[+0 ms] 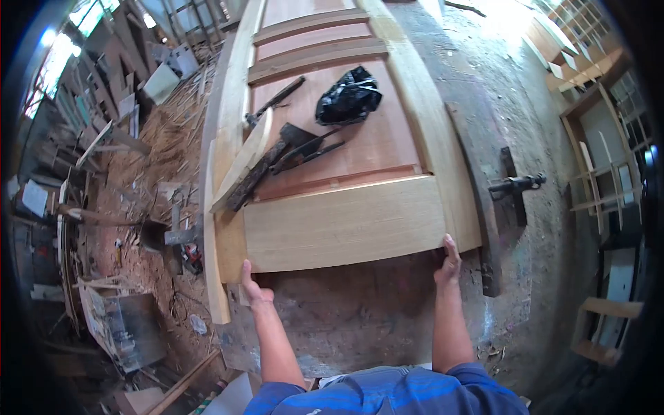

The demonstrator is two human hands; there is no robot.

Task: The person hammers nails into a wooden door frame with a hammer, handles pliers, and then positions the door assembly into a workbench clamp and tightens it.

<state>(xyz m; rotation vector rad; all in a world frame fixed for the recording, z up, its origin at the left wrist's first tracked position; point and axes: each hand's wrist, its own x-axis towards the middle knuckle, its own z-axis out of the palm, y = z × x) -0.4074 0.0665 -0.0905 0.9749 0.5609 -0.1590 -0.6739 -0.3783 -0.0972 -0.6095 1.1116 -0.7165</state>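
A pale wooden panelled door (346, 225) lies flat on the workbench, its near end toward me. At that end's left corner, my left hand (256, 285) is closed on the edge, thumb up and fingers hidden beneath. Near the right corner my right hand (448, 261) grips the same edge in a similar way. On the door's reddish panel lie a hammer-like tool (275, 100), a crumpled black plastic bag (348, 97) and dark tools with a broad blade (296, 136). A thin curved wood strip (243, 160) slants across the left side.
A dark clamp bar (477, 200) runs along the door's right side, its screw end (517, 184) sticking outward. Another clamp part (182, 236) projects at left. Wood scraps and shavings (162, 135) cover the left floor. Wooden frames (609, 131) stand at right.
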